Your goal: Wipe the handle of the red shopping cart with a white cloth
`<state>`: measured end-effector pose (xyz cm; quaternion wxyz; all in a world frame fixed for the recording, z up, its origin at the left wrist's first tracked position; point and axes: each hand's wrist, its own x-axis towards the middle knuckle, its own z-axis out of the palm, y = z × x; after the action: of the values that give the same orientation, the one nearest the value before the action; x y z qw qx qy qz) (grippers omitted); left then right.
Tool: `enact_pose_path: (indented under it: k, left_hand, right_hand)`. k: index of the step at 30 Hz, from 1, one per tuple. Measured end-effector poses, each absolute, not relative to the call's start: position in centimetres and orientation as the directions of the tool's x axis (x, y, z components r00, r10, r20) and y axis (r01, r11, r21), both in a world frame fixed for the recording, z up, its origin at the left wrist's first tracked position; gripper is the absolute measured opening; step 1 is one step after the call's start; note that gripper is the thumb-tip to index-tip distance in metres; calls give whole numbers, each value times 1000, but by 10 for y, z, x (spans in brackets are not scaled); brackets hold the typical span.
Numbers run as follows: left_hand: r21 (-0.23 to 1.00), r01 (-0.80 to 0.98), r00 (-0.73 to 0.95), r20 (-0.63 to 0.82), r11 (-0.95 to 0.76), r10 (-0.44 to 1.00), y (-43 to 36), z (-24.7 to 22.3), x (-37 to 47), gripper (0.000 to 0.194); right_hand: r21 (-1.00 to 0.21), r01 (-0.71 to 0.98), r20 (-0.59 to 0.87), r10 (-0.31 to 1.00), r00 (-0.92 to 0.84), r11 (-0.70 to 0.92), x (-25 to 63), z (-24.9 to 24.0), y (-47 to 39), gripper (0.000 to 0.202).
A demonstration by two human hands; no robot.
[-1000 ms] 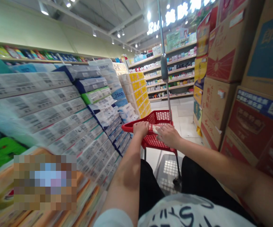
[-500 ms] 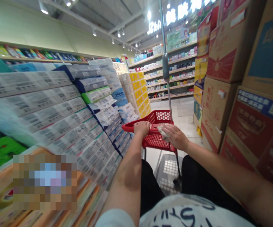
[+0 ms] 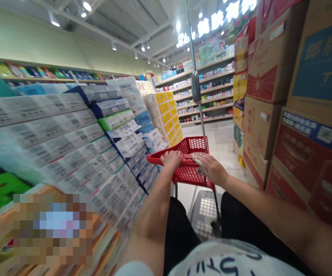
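Note:
In front of me is a red shopping cart (image 3: 183, 175) with a perforated basket. My left hand (image 3: 171, 158) is closed around the cart's handle, left of its middle. On the handle's right part, my right hand (image 3: 213, 168) presses a crumpled whitish cloth (image 3: 197, 160) against the bar, its fingers bent over it. Part of the cloth is hidden under the palm. A metal pole (image 3: 200, 119) with a dark grey sleeve rises from the cart's right side.
Stacked tissue packs (image 3: 68, 130) line the left side, with yellow-and-white packs (image 3: 166, 115) farther on. Cardboard boxes (image 3: 262, 130) are piled close on the right. Pale floor tiles (image 3: 222, 149) lead to shelves (image 3: 208, 92) of small goods at the back.
The view has tilted slightly, and the pole now appears farther left. Both hands stay on the handle; the cloth under my right hand has shifted only a little.

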<state>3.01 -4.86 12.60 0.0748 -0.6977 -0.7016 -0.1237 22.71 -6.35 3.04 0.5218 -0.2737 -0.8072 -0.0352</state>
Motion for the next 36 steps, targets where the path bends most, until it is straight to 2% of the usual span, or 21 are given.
enact_pose_path:
  k: [3,5,6,8,11,12,13,16,18,20,23,25,27,29,30,32,33,34,36]
  left_hand:
    - [177,984,-27,241,-17,970,-54,122,55,38]
    - [132,991,-5,293,-36,956,-58,113,68,46]
    - [98,993,24,344,-62,939,-59,107,72,48]
    - [52,992,79,430,-112,899,-60,97,74,49]
    - [49,989,99,495,-142,863,-57,88,67,48]
    - [47,988,102,505,-145,857,-56,87,64,48]
    - [42,988,108,510,-151,853,-55,86,61,47]
    - [37,985,126,515,-169,848,-53,86,53,46]
    - [42,984,126,522,-173,844,-53,86,49,46]
    - [37,985,123,529,-168,840,-53,86,45,46]
    - [3,985,144,524,-171,840,-53,87,42,42]
    - [-23,983,171,506,-185,846,-54,87,41,37]
    - [-44,980,191,482,-194,855,-57,88,42,33]
    - [-73,977,209,480,-198,852,-60,88,44,33]
    - [-94,972,236,477,-217,847,-62,88,45,30]
    - [-106,975,223,492,-196,842,-63,87,48,30]
    - [-103,976,217,491,-191,844,-64,87,49,32]
    - [-87,982,188,497,-167,847,-64,86,50,36]
    - [-80,987,163,504,-142,848,-65,85,50,40]
  right_hand:
    - [-467,384,799,566,-202,796,230,34,-59,38]
    - [-640,356,694,711,-112,681,233,36,-56,41]
    - [-683,356,655,751,-88,638,235,36,-56,42]
    - [-660,369,671,735,-100,654,235,35,-58,41]
    - [-504,355,787,588,-188,787,230,33,-64,40]
    - [-485,340,802,564,-194,806,228,33,-65,39]
    - [-503,322,795,575,-191,802,227,33,-65,39]
    - [-684,276,664,733,-150,675,225,35,-64,43]
    - [-731,291,606,783,-139,618,226,36,-64,44]
    - [-651,330,673,721,-166,684,225,36,-67,42]
    - [-445,357,792,547,-272,821,218,39,-72,39]
    - [-392,397,785,526,-326,830,211,45,-73,36]
    - [-405,511,703,616,-355,758,206,55,-69,33]
    - [-375,679,534,746,-397,631,201,69,-60,34]
    - [-301,749,443,782,-438,590,199,78,-54,36]
    - [-45,786,270,765,-585,617,195,95,-40,28]
    - [92,729,191,707,-681,678,192,101,-33,20]
    - [186,665,111,657,-746,723,191,106,-28,20]
    - [269,577,34,591,-806,771,189,108,-23,32]
